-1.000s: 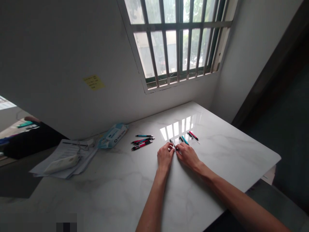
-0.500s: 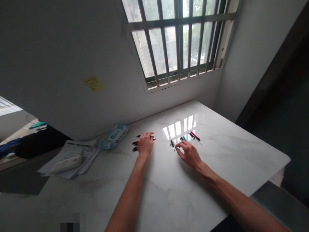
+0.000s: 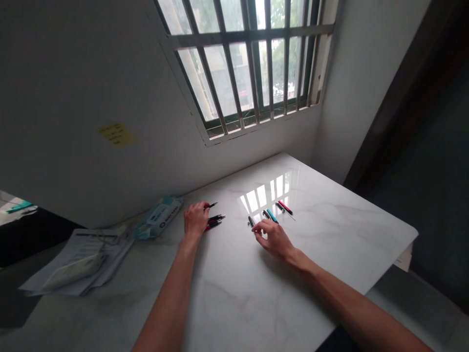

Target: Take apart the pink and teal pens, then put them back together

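My left hand (image 3: 197, 218) is closed, with a dark pen (image 3: 211, 205) pinched at its fingertips, the pen's tip pointing right. Under and beside that hand lie several black and red pens (image 3: 214, 222) in a loose group on the white marbled table (image 3: 234, 293). My right hand (image 3: 274, 238) has its thumb and forefinger drawn together at the table; whatever is between them is too small to make out. A black pen barrel (image 3: 251, 221) lies just beyond those fingertips. Behind the hand are a teal pen barrel (image 3: 271, 215) and a red pen barrel (image 3: 285, 207), with small loose parts.
A blue-and-white wipes packet (image 3: 158, 218) lies left of my left hand against the wall. Farther left are papers (image 3: 86, 244) with a pale flat object (image 3: 75, 270) on top. A barred window (image 3: 249, 73) and a yellow note (image 3: 117, 134) are on the wall.
The view has turned slightly right. My left hand has moved left, uncovering more of the pens, and one dark pen is now tilted in its fingers. My right hand stays near the black barrel.
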`<state>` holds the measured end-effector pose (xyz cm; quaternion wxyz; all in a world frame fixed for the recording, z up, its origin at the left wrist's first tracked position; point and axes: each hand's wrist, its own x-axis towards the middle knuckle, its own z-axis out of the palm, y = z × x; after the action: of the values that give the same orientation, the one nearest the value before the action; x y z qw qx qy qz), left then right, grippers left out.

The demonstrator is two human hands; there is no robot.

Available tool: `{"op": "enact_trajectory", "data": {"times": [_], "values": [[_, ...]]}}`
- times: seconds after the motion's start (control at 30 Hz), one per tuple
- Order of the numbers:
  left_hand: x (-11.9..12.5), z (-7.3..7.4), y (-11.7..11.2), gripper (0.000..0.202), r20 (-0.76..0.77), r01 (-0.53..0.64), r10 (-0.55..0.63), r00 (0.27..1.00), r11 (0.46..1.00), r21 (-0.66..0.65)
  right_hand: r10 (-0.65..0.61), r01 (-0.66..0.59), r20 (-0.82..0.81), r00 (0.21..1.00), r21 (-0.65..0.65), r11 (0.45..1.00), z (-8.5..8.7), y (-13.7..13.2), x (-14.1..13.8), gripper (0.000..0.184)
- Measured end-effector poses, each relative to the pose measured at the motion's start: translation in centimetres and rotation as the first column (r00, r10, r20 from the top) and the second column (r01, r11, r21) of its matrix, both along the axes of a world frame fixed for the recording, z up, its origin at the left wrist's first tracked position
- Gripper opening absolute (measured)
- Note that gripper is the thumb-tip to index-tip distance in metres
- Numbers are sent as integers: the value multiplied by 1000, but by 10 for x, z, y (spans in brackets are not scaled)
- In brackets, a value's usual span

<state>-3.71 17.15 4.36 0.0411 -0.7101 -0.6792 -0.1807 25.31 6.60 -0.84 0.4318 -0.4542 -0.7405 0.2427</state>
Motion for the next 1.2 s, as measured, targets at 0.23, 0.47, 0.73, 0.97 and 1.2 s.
{"op": "enact_trajectory", "data": {"times": [0.23,0.47,0.73,0.97,1.2], "values": [[64,-2,-128,28,271,105,-143,952,983,150,48,-84,-175,983,-205,975,8,-9,-5,43],[93,-25,-192,24,348,246,-250,904,968,56,135,-206,-252,958,-282,937,1,-16,-11,62],[97,-36,-198,25,408,323,-315,857,945,52,238,-289,-202,950,-278,916,-1,-19,-13,55],[103,-37,-201,30,577,254,-167,799,964,-72,203,-248,-197,959,-239,939,-4,-18,-12,51],[102,-38,-197,39,772,256,-64,632,958,-130,268,-389,-384,884,-284,876,7,-17,-7,32]]}}
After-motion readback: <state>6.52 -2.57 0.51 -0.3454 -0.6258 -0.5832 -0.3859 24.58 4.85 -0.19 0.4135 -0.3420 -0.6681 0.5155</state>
